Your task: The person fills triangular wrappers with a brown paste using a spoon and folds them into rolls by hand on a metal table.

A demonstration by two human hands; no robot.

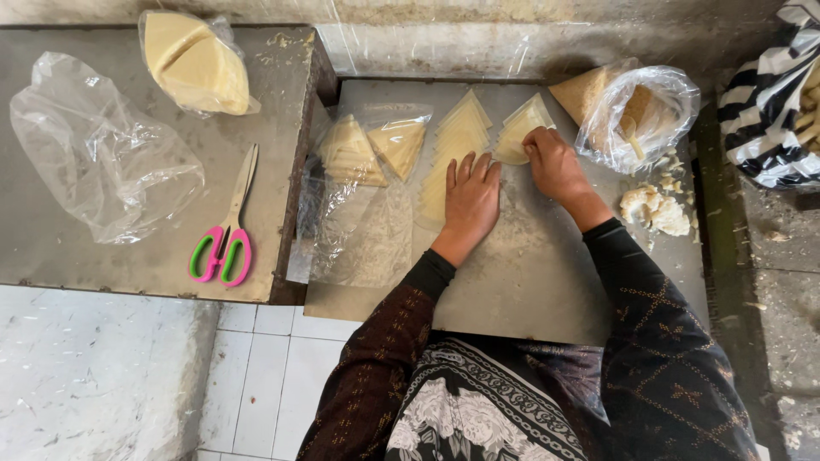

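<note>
Pressing flat on the grey metal work table (530, 282), the left hand (470, 203) lies palm down with its fingers stretched out and close together, their tips on the near end of a fanned row of pale yellow triangular dough sheets (457, 145); it grips nothing. Just to the right, the right hand (553, 164) is curled, its fingertips pinching the edge of a small pale yellow folded triangle of dough (521, 132) that lies on the table at the far side, touching the right edge of the fanned row. Both sleeves are dark with a fine gold pattern.

Left of the row, two more stacks of pale triangular sheets (371, 149) sit inside a clear plastic bag (359, 230) that trails toward the near edge of the table. Right of the right hand, an open crumpled clear plastic bag (658, 102) holds a tan triangular piece, and another tan triangular wedge (576, 92) lies just beside it on the far side. Near that bag, crumbly white lumps of dough scraps (653, 209) are scattered on the table.

On a second grey table (102, 256) to the left lie scissors with pink and green handles (226, 230), a large empty crumpled clear plastic bag (98, 145) and, at the far edge, a clear bag of pale yellow wedges (195, 60). A black-and-white striped bag (769, 111) stands at the far right.
</note>
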